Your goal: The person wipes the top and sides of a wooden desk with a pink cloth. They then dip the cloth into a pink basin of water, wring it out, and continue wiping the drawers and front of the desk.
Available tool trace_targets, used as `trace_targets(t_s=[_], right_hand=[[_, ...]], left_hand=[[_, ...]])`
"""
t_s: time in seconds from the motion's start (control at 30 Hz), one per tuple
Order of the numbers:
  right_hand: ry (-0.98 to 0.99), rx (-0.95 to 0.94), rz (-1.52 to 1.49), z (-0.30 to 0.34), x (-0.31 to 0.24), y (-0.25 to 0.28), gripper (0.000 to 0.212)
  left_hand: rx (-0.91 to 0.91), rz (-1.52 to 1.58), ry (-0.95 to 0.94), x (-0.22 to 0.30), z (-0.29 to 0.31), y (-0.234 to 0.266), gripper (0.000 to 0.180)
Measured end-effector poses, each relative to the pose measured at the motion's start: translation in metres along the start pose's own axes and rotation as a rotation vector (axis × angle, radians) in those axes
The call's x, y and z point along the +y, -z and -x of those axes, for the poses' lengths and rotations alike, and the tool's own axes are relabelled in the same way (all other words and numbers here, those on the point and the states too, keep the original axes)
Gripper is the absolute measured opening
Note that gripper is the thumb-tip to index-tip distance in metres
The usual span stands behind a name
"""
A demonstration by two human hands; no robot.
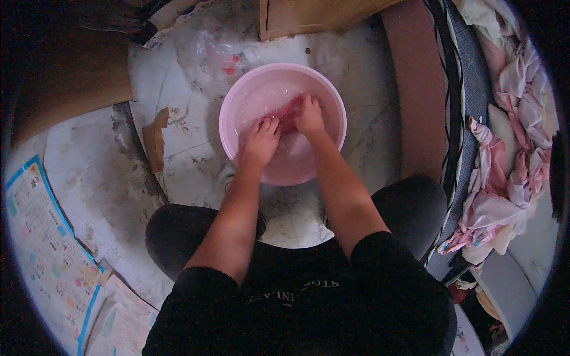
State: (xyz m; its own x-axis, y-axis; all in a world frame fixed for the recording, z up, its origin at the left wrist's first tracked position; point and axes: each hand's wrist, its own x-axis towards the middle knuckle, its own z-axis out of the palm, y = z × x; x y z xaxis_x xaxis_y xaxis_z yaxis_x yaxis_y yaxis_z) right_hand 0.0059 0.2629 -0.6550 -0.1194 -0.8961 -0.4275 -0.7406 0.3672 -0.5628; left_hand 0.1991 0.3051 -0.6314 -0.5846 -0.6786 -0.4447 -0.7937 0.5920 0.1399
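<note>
A round pink basin with water in it stands on the floor in front of me, between my knees. A wet red cloth lies in the water, bunched up. My left hand has its fingers curled over the cloth's left end. At the cloth's right end, slightly farther away, my right hand grips it with bent fingers. Both forearms reach down into the basin. The undersides of the hands and part of the cloth are hidden.
Beyond the basin lie a crumpled clear plastic bag and a wooden furniture piece. A torn brown cardboard scrap is at left, near a blue-edged printed sheet. Rumpled pink fabric lies along the right side.
</note>
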Motion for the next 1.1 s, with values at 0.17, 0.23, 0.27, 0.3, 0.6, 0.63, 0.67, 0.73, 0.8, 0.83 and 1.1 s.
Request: trace_targets(t_s=[0.17,0.23,0.27,0.3,0.6,0.63,0.67,0.73,0.8,0.83,1.1], right_hand=[[0.193,-0.027,0.151,0.021,-0.054,-0.005,0.029],[0.159,-0.054,0.207,0.027,-0.059,-0.046,0.029],[0.296,0.032,0.247,0.026,-0.042,-0.066,0.030],[0.259,-0.026,0.265,0.024,-0.040,-0.068,0.033],[0.086,-0.028,0.201,-0.016,-0.026,-0.017,0.030],[0.086,-0.044,0.215,-0.013,-0.032,-0.009,0.031],[0.092,-0.065,0.229,-0.008,-0.043,-0.001,0.031],[0.117,-0.111,0.266,0.008,-0.053,-0.006,0.031],[0.157,-0.145,0.305,0.020,-0.058,-0.024,0.030],[0.172,-0.109,0.337,0.022,-0.053,-0.031,0.032],[0.162,-0.138,0.235,-0.001,-0.036,-0.005,0.035]], left_hand=[[-0.044,0.039,0.097,0.007,0.012,0.005,0.065],[-0.156,-0.146,0.071,0.009,0.003,-0.021,0.067],[-0.188,-0.162,0.068,0.011,-0.003,-0.021,0.067],[-0.200,0.002,0.135,0.008,-0.004,-0.018,0.067],[-0.023,0.388,0.149,-0.003,0.018,0.004,0.066],[-0.244,0.403,0.193,-0.002,0.017,0.030,0.067],[-0.305,0.460,0.264,-0.003,0.017,0.048,0.068],[-0.400,0.557,0.377,-0.002,0.018,0.066,0.069],[-0.421,0.594,0.414,0.003,0.020,0.071,0.069],[-0.401,0.588,0.422,0.002,0.020,0.067,0.068],[-0.189,0.297,0.132,-0.008,0.017,0.017,0.069]])
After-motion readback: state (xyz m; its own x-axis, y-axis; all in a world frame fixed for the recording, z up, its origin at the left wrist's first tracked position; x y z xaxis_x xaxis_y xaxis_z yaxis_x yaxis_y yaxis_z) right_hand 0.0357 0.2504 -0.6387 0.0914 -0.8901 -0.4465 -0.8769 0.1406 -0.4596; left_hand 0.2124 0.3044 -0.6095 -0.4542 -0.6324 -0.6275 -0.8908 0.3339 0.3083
